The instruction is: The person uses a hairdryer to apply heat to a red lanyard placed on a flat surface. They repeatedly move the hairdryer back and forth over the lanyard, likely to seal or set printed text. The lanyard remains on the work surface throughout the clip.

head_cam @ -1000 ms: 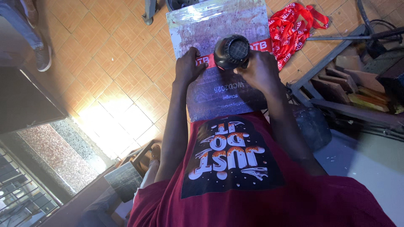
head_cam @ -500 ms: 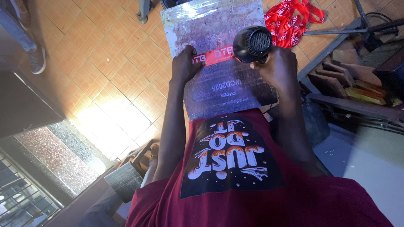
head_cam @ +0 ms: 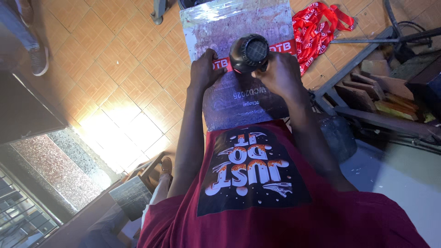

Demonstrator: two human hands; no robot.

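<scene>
A board (head_cam: 239, 27) wrapped in shiny clear film rests against my lap, its far end out over the tiled floor. A red printed strap (head_cam: 282, 46) lies across it. My left hand (head_cam: 205, 69) presses down on the strap's left end. My right hand (head_cam: 280, 73) grips a black hair dryer (head_cam: 249, 53), whose round grilled back faces me and whose nozzle points down at the strap and board. The middle of the strap is hidden behind the dryer.
A heap of red printed straps (head_cam: 321, 25) lies on the floor right of the board. Metal bars and wooden pieces (head_cam: 367, 92) crowd the right side. Another person's shoe and leg (head_cam: 36, 55) stand at the far left. A small wooden stool (head_cam: 138, 193) sits by my left leg.
The hair dryer in my right hand has moved left along the strap, now sitting nearer my left hand. My left hand has stayed on the strap's end.
</scene>
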